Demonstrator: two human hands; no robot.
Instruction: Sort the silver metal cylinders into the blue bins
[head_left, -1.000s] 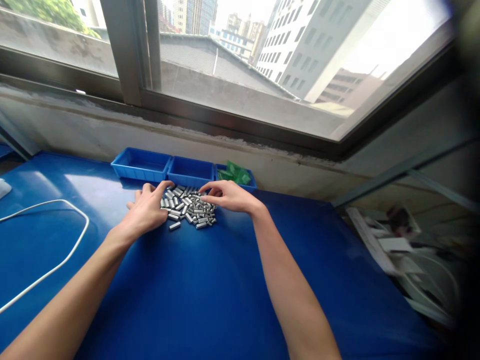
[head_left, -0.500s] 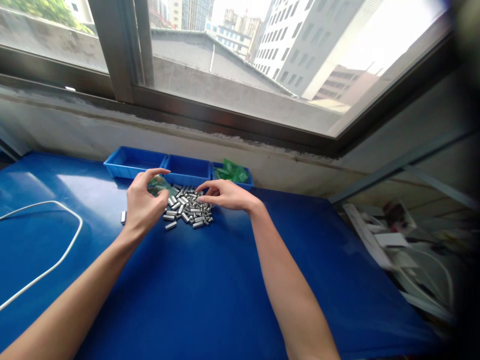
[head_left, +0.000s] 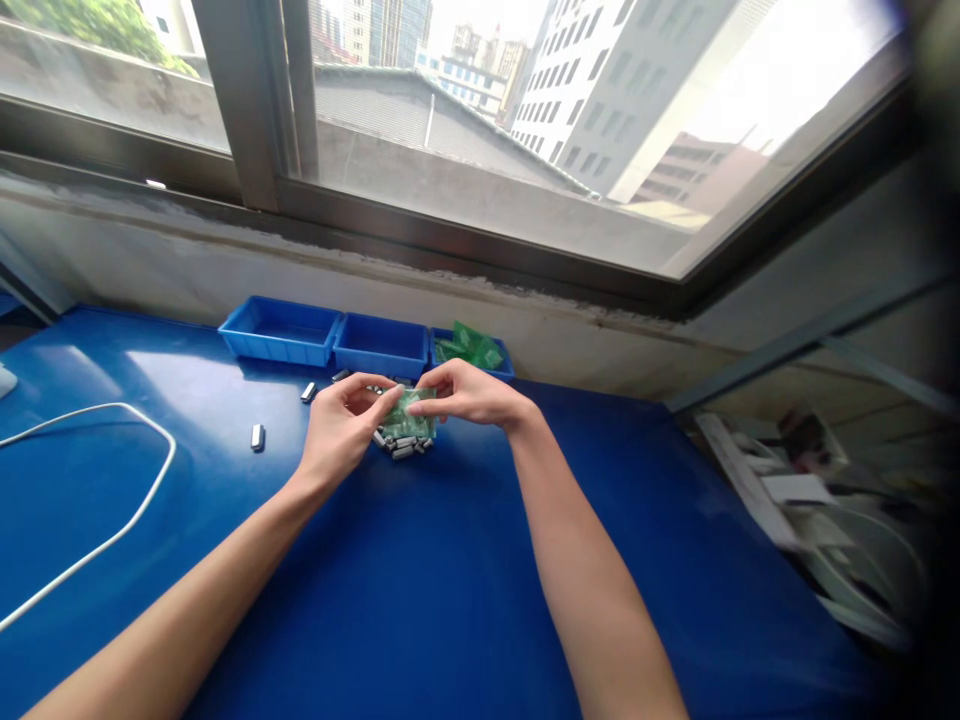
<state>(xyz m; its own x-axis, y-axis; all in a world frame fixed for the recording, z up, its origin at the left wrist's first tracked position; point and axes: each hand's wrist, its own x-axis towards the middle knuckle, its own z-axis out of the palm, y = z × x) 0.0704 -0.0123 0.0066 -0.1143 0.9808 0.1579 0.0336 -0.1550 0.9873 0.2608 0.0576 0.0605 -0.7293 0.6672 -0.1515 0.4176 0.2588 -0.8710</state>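
Between my two hands is a small see-through green plastic bag (head_left: 407, 418), held above a heap of short metal hex standoffs (head_left: 405, 447). My left hand (head_left: 346, 418) pinches the bag's left edge between thumb and fingers. From the right, my right hand (head_left: 463, 393) has closed its thumb and fingers on the upper right part of the bag; whether a metal piece is also in that pinch is hidden. The bag and hands cover most of the heap. One loose standoff (head_left: 258, 437) lies left of my left hand, another (head_left: 308, 392) nearer to it.
Along the wall under the window stand a left blue bin (head_left: 281, 350), a middle blue bin (head_left: 381, 361) and a right one with green plastic bags (head_left: 471, 347) in it. A white cable (head_left: 161, 470) curves over the blue table (head_left: 420, 600) on the left.
My left hand has moved right with the green bag, over the heap. My right hand has come from the standoffs to the bag. The view has shifted slightly.
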